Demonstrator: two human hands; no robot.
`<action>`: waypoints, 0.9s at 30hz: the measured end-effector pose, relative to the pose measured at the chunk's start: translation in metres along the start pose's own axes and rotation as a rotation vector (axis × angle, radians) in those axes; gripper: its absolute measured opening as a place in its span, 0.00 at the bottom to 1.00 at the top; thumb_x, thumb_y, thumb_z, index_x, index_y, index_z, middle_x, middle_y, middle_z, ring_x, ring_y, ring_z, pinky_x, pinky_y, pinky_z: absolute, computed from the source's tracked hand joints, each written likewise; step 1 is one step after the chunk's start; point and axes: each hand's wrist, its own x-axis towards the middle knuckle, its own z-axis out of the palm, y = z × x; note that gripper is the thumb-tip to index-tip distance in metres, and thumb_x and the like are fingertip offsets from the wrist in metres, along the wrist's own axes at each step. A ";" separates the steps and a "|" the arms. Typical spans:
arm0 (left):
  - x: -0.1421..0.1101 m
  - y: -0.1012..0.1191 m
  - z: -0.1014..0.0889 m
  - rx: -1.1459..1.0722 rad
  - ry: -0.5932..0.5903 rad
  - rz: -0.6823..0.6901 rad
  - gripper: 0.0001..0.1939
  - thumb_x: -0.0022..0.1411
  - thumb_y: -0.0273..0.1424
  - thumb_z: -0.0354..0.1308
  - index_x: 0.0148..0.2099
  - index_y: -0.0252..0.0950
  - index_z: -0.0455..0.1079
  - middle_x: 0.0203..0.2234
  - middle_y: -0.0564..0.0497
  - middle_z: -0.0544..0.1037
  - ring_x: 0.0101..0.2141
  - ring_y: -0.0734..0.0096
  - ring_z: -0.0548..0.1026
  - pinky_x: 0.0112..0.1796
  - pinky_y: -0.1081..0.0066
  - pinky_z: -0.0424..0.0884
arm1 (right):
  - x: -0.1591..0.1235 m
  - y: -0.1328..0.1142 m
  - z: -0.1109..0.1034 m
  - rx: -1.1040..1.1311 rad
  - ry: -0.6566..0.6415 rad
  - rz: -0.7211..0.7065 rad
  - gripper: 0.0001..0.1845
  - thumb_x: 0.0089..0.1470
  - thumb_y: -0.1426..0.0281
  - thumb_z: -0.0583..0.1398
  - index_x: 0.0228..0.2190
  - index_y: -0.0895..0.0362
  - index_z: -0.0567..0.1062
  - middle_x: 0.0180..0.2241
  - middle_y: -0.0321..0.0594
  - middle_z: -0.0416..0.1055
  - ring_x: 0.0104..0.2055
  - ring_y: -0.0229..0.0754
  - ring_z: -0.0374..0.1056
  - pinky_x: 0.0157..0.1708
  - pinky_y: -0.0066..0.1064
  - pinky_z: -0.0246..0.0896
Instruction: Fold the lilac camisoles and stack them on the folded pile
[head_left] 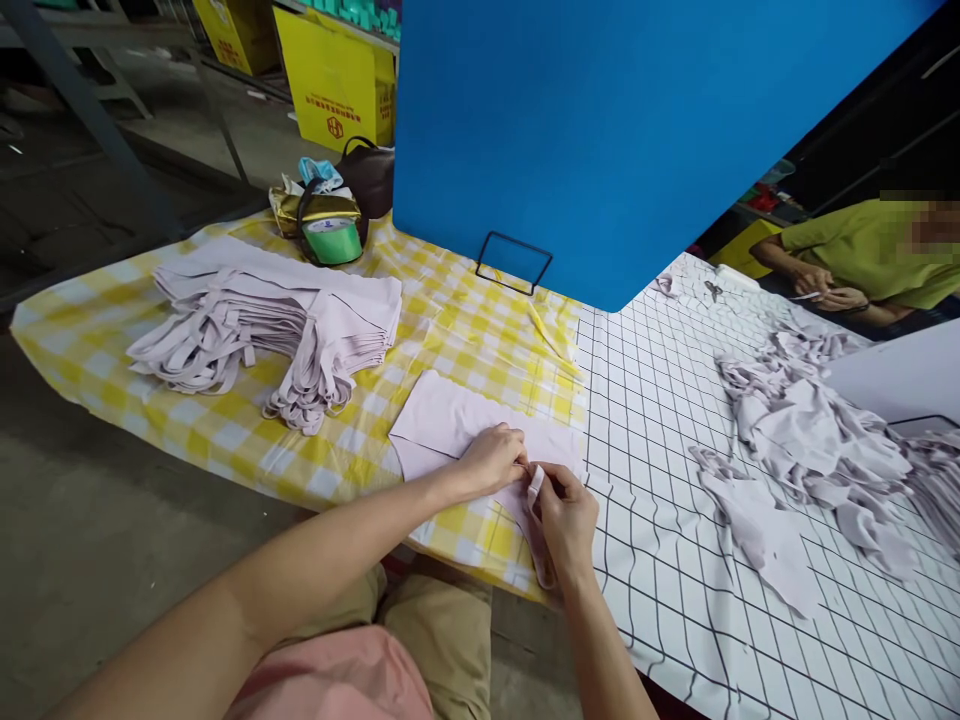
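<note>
A pale lilac strapped garment (439, 415), perhaps a bra top, lies spread on the yellow checked cloth before me. My left hand (491, 460) rests on it, its fingers closed on the fabric near the right end. Close beside it, my right hand (568, 515) pinches the garment's narrow strap (535, 490), which loops down toward the table's front edge. The fingertips of both hands nearly meet, and the exact spot they grip is partly hidden. To the left sits a neat stack of like garments (285, 300), with bunched straps hanging toward me.
A blue panel (585, 130) with a wire stand (514, 263) rises behind. Green tape (332, 240) lies at the back left. Loose lilac garments (817, 430) are heaped on the white grid cloth (645, 400) at right. Another person (862, 255) works at far right.
</note>
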 end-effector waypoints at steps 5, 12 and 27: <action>-0.008 -0.004 -0.001 0.018 -0.040 0.048 0.07 0.55 0.31 0.59 0.37 0.37 0.74 0.34 0.50 0.70 0.39 0.65 0.66 0.41 0.69 0.63 | -0.017 -0.009 -0.015 0.348 -0.157 0.301 0.20 0.45 0.55 0.59 0.30 0.59 0.73 0.20 0.37 0.70 0.22 0.38 0.64 0.24 0.28 0.59; -0.028 0.000 -0.010 0.140 -0.049 0.167 0.11 0.57 0.32 0.56 0.43 0.40 0.72 0.37 0.49 0.66 0.41 0.64 0.63 0.42 0.68 0.62 | -0.054 -0.024 -0.037 0.503 -0.433 0.375 0.26 0.47 0.54 0.60 0.45 0.55 0.65 0.28 0.39 0.73 0.30 0.41 0.68 0.28 0.28 0.61; -0.036 -0.006 -0.004 0.121 -0.012 0.236 0.23 0.53 0.37 0.62 0.51 0.36 0.69 0.44 0.45 0.64 0.50 0.61 0.61 0.54 0.65 0.55 | -0.089 0.004 0.002 -0.356 -0.113 -0.161 0.17 0.52 0.57 0.52 0.19 0.54 0.61 0.22 0.38 0.62 0.25 0.42 0.59 0.25 0.32 0.55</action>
